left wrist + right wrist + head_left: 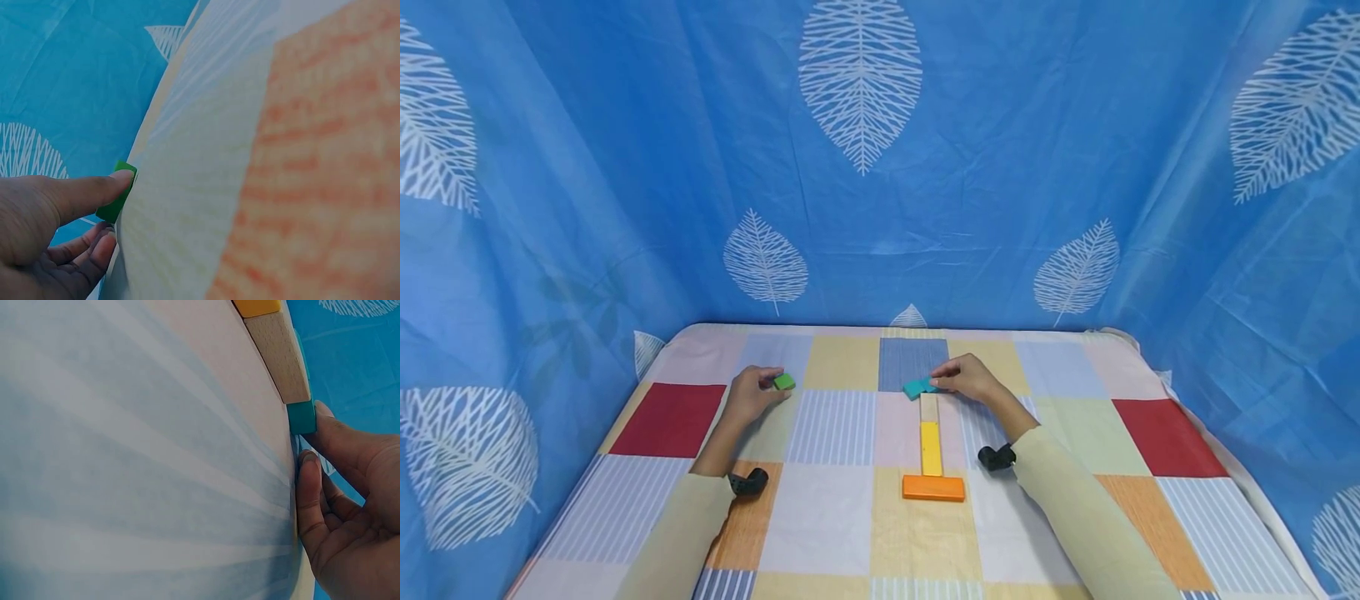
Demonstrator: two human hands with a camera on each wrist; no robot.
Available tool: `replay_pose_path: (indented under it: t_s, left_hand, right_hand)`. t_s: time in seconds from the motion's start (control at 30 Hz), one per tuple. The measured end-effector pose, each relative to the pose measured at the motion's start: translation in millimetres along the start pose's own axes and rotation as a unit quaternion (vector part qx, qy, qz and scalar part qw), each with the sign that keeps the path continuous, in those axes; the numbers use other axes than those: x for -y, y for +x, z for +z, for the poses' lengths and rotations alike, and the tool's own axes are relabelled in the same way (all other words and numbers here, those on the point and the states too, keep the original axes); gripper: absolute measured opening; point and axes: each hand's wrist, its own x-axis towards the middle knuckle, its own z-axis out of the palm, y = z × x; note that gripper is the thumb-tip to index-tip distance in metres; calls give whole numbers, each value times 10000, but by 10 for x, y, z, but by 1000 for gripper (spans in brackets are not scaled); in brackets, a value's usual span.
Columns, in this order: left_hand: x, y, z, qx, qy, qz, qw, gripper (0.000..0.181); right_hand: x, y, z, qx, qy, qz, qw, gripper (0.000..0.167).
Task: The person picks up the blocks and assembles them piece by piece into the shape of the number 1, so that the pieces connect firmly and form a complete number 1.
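Note:
My left hand (pixel 750 396) pinches a small green block (pixel 785 382) at the far left of the cloth. In the left wrist view the thumb lies over the green block (pixel 116 194), the other fingers curled below it. My right hand (pixel 967 377) holds a teal block (pixel 916 389) by its right end. That block lies across the far end of a plain wooden block (pixel 928 407). The right wrist view has the thumb against the teal block (pixel 302 417); part of the block is hidden. Below the wooden block comes a yellow block (pixel 931 450), then an orange block (pixel 934 488) lying crosswise.
A patchwork cloth (pixel 827 517) covers the table under the blocks. Blue curtains with white leaf prints (pixel 861 250) hang behind and at both sides. Small black devices (pixel 748 482) are strapped at both wrists.

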Motion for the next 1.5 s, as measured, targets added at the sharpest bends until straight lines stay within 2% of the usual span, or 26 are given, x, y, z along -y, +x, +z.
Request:
replay_pose_path:
  t_s: [0.3, 0.53, 0.83, 1.0, 1.23, 1.5]
  left_hand:
    - [49, -20, -6, -124, 79, -178, 9997, 36]
    - [77, -1, -9, -159, 120, -90, 9998, 35]
    - [69, 7, 4, -164, 65, -114, 9998, 36]
    - [30, 1, -10, -187, -12, -14, 9998, 37]
    - [-31, 6, 5, -130, 97, 82, 9998, 38]
    - [-206, 0, 58, -79, 78, 193, 9998, 37]
  right_hand:
    - [4, -23, 16, -9, 34, 22, 10000, 23]
    - [16, -21, 9, -12, 92, -81, 9999, 23]
    - [-1, -21, 15, 12, 68, -88, 9999, 23]
    - [2, -9, 22, -18, 20, -91, 10000, 24]
    - [1, -10, 19, 21, 134, -113, 9998, 25]
    - [-17, -3, 9, -13, 207, -43, 9998, 25]
